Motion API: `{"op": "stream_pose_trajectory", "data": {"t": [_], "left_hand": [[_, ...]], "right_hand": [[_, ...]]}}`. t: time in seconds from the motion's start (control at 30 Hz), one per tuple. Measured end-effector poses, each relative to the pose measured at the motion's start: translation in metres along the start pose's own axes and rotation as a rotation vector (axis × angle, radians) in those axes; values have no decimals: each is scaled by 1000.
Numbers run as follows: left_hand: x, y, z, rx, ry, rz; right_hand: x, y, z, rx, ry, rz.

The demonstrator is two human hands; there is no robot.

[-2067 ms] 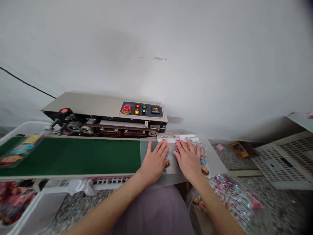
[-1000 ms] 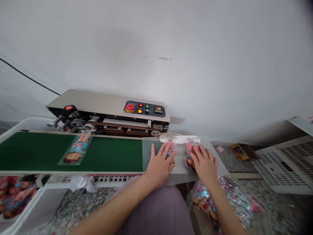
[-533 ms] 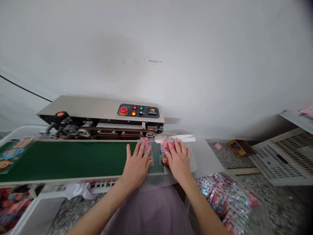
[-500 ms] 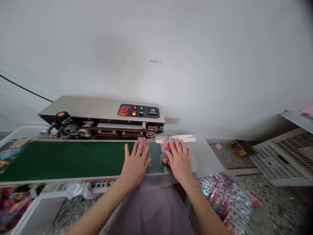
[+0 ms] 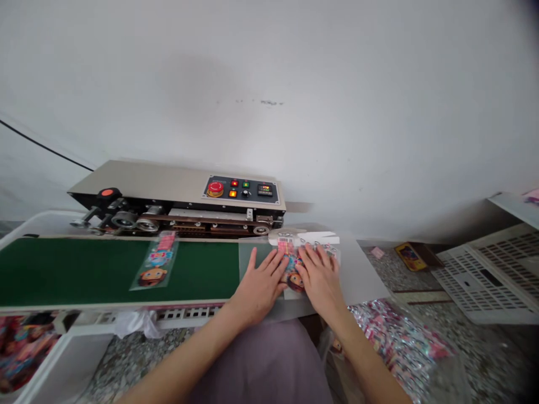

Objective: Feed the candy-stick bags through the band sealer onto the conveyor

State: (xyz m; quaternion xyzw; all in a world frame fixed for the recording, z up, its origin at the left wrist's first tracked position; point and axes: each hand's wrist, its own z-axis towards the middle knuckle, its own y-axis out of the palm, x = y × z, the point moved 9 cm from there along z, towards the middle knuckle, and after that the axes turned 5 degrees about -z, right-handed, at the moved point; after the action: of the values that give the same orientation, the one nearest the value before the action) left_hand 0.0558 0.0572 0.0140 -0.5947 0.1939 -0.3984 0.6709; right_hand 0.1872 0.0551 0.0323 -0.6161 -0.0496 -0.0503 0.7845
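My left hand (image 5: 260, 289) lies open with its fingers stretched over the left edge of a clear packet (image 5: 295, 282) printed with a cartoon face. Beside it, my right hand (image 5: 322, 280) rests flat on the same packet and on others partly hidden under its fingers. These packets lie on a pale sheet (image 5: 360, 275) at the right end of the green conveyor belt (image 5: 96, 269). Further left, one clear packet (image 5: 155, 264) with a pink top and a cartoon face lies slanted on the belt.
Behind the belt stands a band sealing machine (image 5: 177, 182) with rollers and a red stop button (image 5: 215, 188). A bag of shiny packets (image 5: 400, 342) sits low right. Grey plastic crate (image 5: 488, 275) and small yellow box (image 5: 409, 256) are further right. A white bin (image 5: 63, 359) is lower left.
The packet that was under my left hand has travelled left along the belt. My left hand has moved right, close to my right hand. The packet at the far left has left view.
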Motion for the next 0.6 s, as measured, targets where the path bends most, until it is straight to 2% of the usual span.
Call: {"op": "stream_pose_trajectory", "data": {"t": [0.13, 0.3, 0.37, 0.47, 0.6], "left_hand": [[-10, -7, -4, 5, -37, -9], [-2, -6, 8, 36, -26, 25], [-3, -2, 8, 56, -33, 48], [-15, -1, -2, 63, -89, 55], [-37, -13, -12, 28, -225, 55]], "right_hand": [[15, -2, -1, 20, 109, -39], [-10, 1, -1, -3, -44, 29], [-15, 3, -2, -8, -55, 32], [-21, 5, -2, -7, -43, 28], [-28, -1, 2, -12, -21, 52]]}}
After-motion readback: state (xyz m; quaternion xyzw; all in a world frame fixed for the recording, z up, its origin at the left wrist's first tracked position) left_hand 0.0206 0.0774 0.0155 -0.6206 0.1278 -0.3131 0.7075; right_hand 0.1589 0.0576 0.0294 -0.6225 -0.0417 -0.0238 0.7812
